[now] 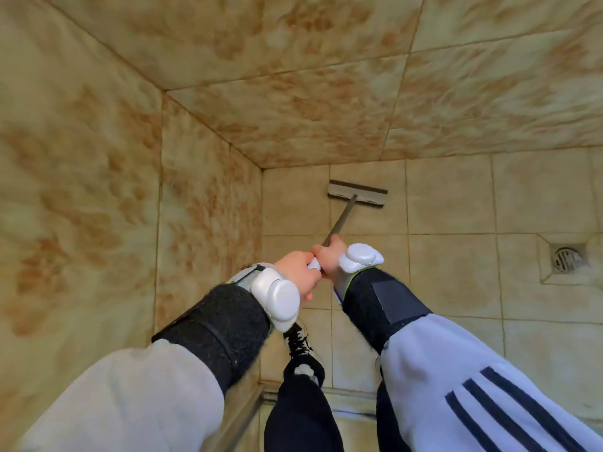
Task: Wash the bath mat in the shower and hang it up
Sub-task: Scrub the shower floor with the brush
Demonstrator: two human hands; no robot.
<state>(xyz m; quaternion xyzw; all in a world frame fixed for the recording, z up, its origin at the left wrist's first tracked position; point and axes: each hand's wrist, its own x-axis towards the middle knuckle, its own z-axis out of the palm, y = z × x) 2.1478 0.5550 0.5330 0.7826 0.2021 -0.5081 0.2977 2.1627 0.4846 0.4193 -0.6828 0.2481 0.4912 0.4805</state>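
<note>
Both hands hold the thin grey handle of a floor squeegee [356,192]. Its flat head rests on the beige shower floor tiles near the far corner. My right hand [329,256] grips the handle lower down, nearer the head. My left hand [298,272] is closed around the handle's white end, right behind the right hand. White devices are strapped to both wrists over black bands. No bath mat shows in this view.
Marbled tan tiled walls [98,158] close in on the left and the far side. A round metal floor drain [564,258] sits at the right. My shoe [298,345] and dark trouser leg stand by the shower's metal threshold [346,399] below.
</note>
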